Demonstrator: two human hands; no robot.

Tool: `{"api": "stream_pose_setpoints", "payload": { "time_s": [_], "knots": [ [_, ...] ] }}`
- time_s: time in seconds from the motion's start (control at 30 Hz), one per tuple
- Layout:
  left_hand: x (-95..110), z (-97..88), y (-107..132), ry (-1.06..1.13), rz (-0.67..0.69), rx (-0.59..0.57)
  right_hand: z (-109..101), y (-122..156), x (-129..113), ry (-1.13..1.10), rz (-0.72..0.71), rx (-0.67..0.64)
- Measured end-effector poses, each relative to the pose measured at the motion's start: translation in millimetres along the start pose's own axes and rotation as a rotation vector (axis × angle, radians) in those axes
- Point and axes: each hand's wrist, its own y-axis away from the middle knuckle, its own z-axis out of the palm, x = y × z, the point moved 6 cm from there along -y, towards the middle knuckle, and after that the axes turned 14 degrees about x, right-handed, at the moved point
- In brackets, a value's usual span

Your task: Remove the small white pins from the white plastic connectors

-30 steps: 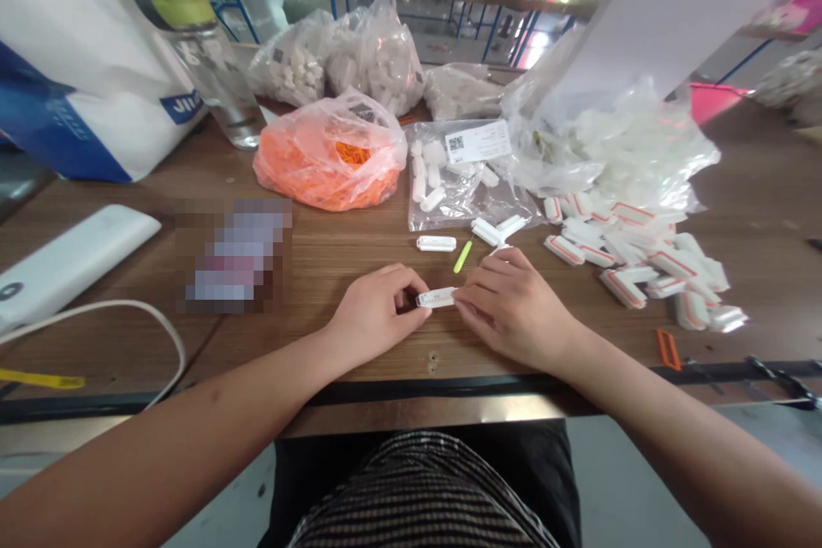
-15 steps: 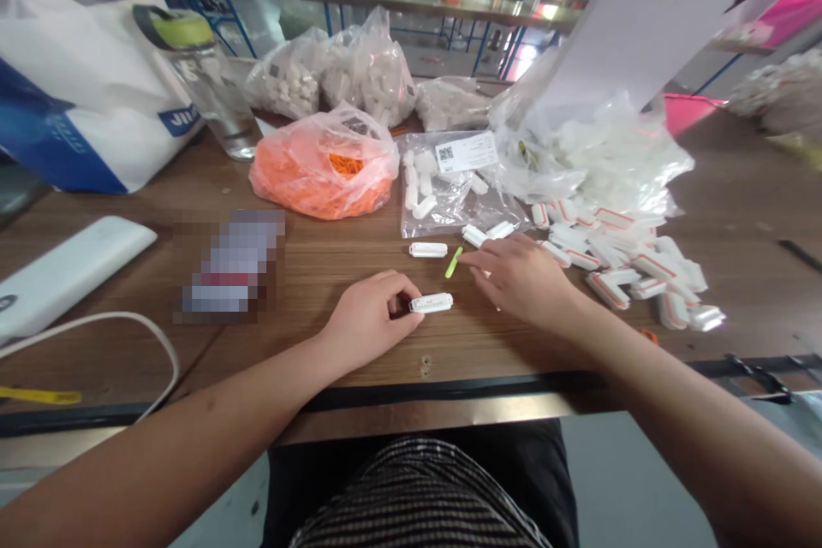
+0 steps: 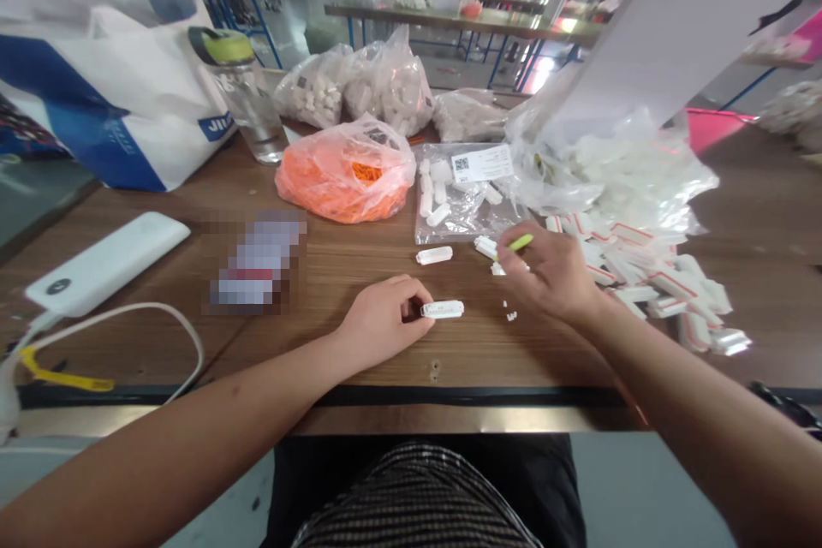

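My left hand (image 3: 389, 317) pinches one end of a small oblong white plastic piece (image 3: 446, 309) between thumb and fingers, just above the tabletop. A thin tool with a lime-green handle (image 3: 521, 242) is held in my right hand (image 3: 549, 274), its tip hidden by the fingers. Another white piece (image 3: 435, 255) lies in front of my left hand. Beside my right fingertips is one more white piece (image 3: 486, 247), partly covered. Tiny white bits (image 3: 510, 316) are on the wood between my hands.
Several white pieces with orange-red edges (image 3: 668, 282) are heaped at the right. Behind are a flat clear bag (image 3: 462, 223), an orange-filled bag (image 3: 340, 184) and a water bottle (image 3: 253, 107). A white power bank (image 3: 109, 261) with a cable lies at the left.
My right hand has picked up the green-handled tool from the table and moved slightly right. The left hand still holds its white piece. The camera view has shifted a little.
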Motion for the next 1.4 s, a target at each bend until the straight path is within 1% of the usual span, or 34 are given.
{"api": "stream_pose_setpoints", "payload": {
  "time_s": [0.03,0.07,0.1,0.23,0.33,0.4,0.47,0.6,0.87,1.0,1.13,1.27,1.4],
  "knots": [
    [0,-0.1,0,0.002,0.012,0.001,-3,4,4,-0.051,0.143,0.055],
    [0,-0.2,0,0.005,0.024,0.000,-2,9,6,-0.099,0.254,0.078],
    [1,-0.5,1,0.007,0.035,-0.001,1,15,8,-0.139,0.332,0.072],
    [1,-1.9,2,-0.002,0.052,0.003,21,30,13,-0.225,0.468,-0.041],
    [2,-1.2,2,-0.006,0.055,0.001,27,33,17,-0.374,0.658,-0.016],
    [2,0.1,2,-0.005,0.060,-0.004,30,34,12,-0.525,0.770,-0.001],
    [2,1.5,2,-0.003,0.068,-0.007,34,36,4,-0.643,0.833,-0.021],
    [2,2.4,2,-0.003,0.068,0.001,42,42,-5,-0.735,0.901,-0.024],
    [3,2.1,2,0.000,0.072,0.003,51,45,-2,-0.724,0.904,-0.009],
    [3,1.4,2,-0.003,0.050,-0.002,51,45,-4,-0.742,0.906,-0.010],
    [3,1.5,2,0.001,0.065,-0.009,46,45,-3,-0.775,0.916,0.005],
    [3,1.7,2,0.004,0.079,-0.007,43,45,-2,-0.826,0.892,-0.044],
    [3,1.4,2,0.013,0.070,-0.001,41,44,2,-0.850,0.870,-0.059]
  ]
}}
